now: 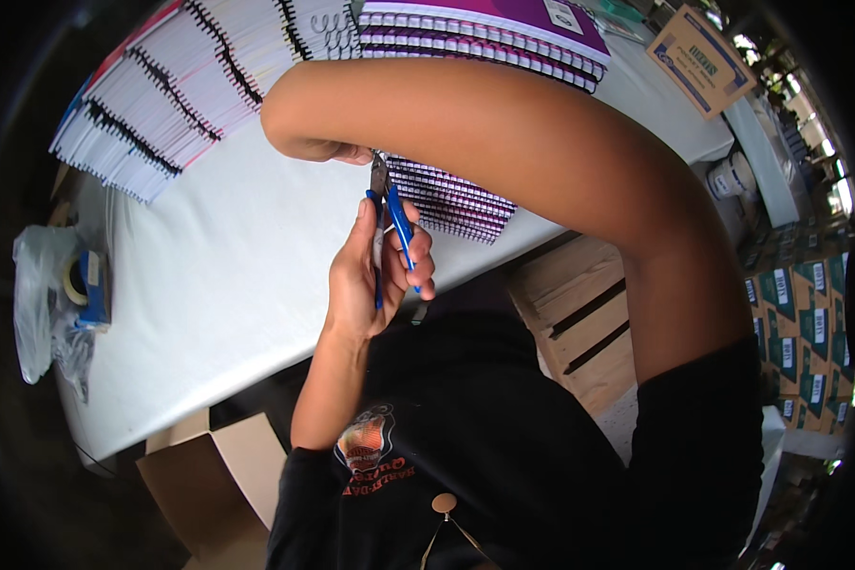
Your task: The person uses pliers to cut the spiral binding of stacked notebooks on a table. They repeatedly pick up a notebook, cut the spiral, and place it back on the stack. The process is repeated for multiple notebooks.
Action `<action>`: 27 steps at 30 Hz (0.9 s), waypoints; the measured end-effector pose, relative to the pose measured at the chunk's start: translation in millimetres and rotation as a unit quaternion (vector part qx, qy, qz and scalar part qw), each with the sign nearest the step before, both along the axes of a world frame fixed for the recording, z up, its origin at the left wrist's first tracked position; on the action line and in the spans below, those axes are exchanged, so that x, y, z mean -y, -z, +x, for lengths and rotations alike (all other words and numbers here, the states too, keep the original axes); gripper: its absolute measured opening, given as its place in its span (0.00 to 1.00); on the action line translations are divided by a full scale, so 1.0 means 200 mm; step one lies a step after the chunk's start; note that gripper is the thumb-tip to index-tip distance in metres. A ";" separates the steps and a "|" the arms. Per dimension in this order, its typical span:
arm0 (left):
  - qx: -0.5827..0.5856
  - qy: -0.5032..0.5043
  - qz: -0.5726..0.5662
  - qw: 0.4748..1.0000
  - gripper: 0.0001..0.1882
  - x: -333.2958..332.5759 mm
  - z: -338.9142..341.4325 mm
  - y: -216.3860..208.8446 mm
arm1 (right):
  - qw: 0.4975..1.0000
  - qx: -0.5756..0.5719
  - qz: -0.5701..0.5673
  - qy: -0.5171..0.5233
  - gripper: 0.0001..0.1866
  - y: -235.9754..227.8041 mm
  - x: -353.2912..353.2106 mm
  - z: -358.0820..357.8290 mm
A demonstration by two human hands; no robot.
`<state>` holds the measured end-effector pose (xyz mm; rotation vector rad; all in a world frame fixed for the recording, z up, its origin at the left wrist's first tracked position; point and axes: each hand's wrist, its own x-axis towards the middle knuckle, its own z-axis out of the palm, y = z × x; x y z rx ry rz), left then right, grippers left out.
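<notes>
My left hand (375, 266) is closed round the blue handles of a pair of pliers (396, 220), whose metal jaws point away from me. From the right, my right arm reaches across the top of the table, and my right hand (328, 150) bends back under the forearm. Its curled fingertips sit close to the plier jaws; most of the fingers are hidden, and I cannot make out what they hold. Just right of the jaws lies a stack of spiral-bound notebooks (451, 204) with purple edges, partly covered by my forearm.
More purple spiral notebooks (484, 43) are stacked at the back. Rows of black-spiral notebooks (161, 104) stand at the far left of the white table (209, 285). Tape in a blue dispenser (93, 285) sits beside a plastic bag (43, 294). An opened carton (218, 475) is below the table edge.
</notes>
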<state>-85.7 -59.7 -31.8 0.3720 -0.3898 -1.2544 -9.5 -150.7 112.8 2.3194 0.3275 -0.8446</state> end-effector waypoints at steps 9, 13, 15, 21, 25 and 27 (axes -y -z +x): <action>0.011 -0.028 0.035 0.999 0.28 0.02 -0.01 -0.03 | 0.999 0.016 0.043 -0.029 0.11 0.02 0.01 0.06; 0.018 -0.027 0.043 0.999 0.26 -0.01 -0.02 -0.02 | 0.998 -0.007 0.047 -0.031 0.11 0.10 0.02 0.12; 0.002 -0.010 0.012 1.000 0.28 -0.02 -0.03 -0.01 | 0.999 -0.022 0.044 -0.024 0.11 0.12 0.03 0.13; -0.035 0.024 -0.017 0.999 0.31 0.01 -0.01 -0.01 | 0.992 0.004 0.126 -0.003 0.12 0.00 -0.01 0.05; 0.397 -0.178 0.327 0.839 0.23 0.02 0.00 0.00 | 0.953 0.131 0.273 -0.022 0.10 -0.15 -0.05 -0.10; 0.652 -0.284 0.353 0.608 0.23 0.00 -0.01 0.02 | 0.872 0.147 0.462 -0.066 0.08 -0.17 0.04 -0.22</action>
